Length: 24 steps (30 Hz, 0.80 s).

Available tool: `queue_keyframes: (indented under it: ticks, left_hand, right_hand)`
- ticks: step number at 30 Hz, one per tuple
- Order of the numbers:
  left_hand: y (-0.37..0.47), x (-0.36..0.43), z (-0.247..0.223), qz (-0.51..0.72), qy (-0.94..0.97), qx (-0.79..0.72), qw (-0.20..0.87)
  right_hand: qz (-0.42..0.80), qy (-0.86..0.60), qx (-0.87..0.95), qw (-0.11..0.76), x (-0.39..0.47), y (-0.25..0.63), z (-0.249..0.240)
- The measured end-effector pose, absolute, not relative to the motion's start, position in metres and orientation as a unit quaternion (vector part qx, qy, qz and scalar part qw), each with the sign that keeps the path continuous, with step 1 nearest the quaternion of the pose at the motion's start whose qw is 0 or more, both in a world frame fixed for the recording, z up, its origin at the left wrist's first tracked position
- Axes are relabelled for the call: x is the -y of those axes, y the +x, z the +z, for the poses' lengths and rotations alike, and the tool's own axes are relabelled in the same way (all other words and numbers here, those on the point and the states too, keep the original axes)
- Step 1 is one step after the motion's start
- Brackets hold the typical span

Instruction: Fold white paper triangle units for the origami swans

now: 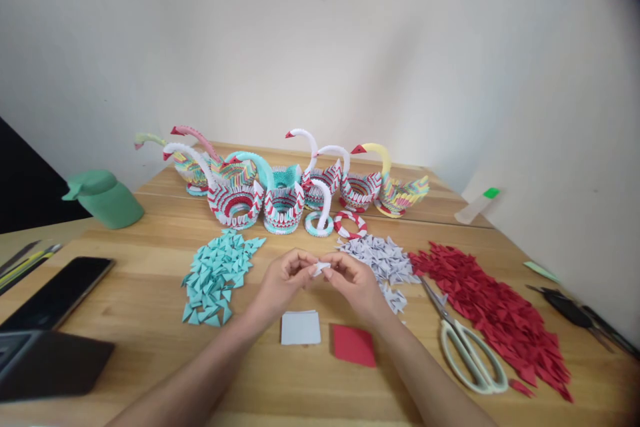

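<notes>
My left hand (283, 278) and my right hand (354, 281) meet over the middle of the wooden table (150, 320), both pinching one small white folded paper piece (321, 268) between the fingertips. Just below the hands lie a stack of white paper slips (301, 327) and a stack of red paper slips (354, 345). A pile of teal folded triangles (217, 274) lies left of the hands. A white pile (383, 260) and a large red pile (493, 307) lie to the right.
Several modular-paper swans (283, 183) stand in a row at the back, with two small rings (350, 224) in front. White-handled scissors (465, 340) lie right of the hands. A green cap (104, 199), a phone (60, 292) and a dark box (47, 363) are at left; tools (575, 310) at right.
</notes>
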<state>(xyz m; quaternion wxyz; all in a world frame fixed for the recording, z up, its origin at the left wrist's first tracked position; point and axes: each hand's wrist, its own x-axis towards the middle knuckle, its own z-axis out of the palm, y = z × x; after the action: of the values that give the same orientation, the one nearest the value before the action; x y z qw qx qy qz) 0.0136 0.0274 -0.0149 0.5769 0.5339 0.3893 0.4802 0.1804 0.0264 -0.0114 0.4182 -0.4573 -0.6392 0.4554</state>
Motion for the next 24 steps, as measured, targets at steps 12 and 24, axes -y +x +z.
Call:
queue_keyframes:
  ticks: [12, 24]
  left_hand:
    - [0.012, -0.018, -0.009, 0.402, 0.804, -0.41, 0.152]
    - [0.01, -0.022, -0.013, 0.459, 0.716, -0.455, 0.262]
  right_hand:
    - [0.411, -0.485, 0.649, 0.419, -0.028, 0.179, -0.021]
    - [0.431, -0.482, 0.646, 0.406, -0.027, 0.179, -0.009]
